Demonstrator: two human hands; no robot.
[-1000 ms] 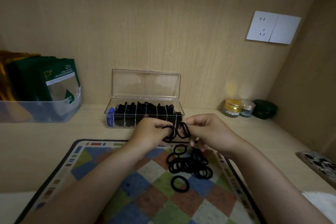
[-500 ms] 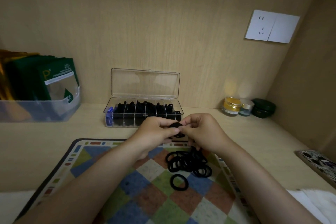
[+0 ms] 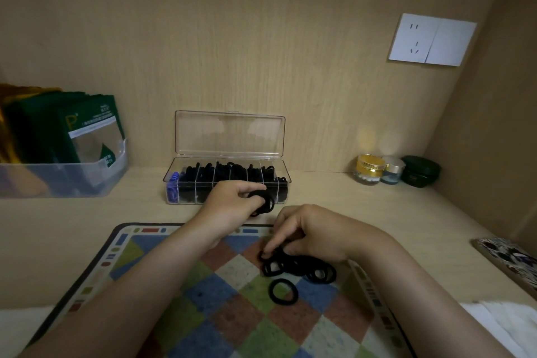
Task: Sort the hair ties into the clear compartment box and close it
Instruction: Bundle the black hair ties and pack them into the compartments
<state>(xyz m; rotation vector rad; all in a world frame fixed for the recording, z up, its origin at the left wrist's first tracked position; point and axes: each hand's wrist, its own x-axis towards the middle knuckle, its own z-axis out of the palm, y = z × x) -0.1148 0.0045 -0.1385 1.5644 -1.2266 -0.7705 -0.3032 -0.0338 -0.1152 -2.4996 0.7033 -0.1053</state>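
Left hand (image 3: 232, 200) curled closed, raised; right hand (image 3: 308, 237) lower, fingers pinching downward.

Patterned mat (image 3: 162, 244) cut off below (both forearms too)

Light wood-grain desk (image 3: 363, 206), enclosed by a back wall and a right side wall. At the back edge, centre: clear compartment box (image 3: 226, 187), lid raised, holding black ties. Back left: translucent bin (image 3: 62, 177) of green packets. Back right corner: gold-lidded jar (image 3: 369, 168), small pale jar (image 3: 392, 169) and dark green container (image 3: 420, 170), side by side. At the front edge, centre: checked mat (image 3: 220, 299) carrying a pile of black hair ties (image 3: 299, 267). Right edge: patterned flat item (image 3: 511, 259). Front right corner: white cloth (image 3: 502, 325).
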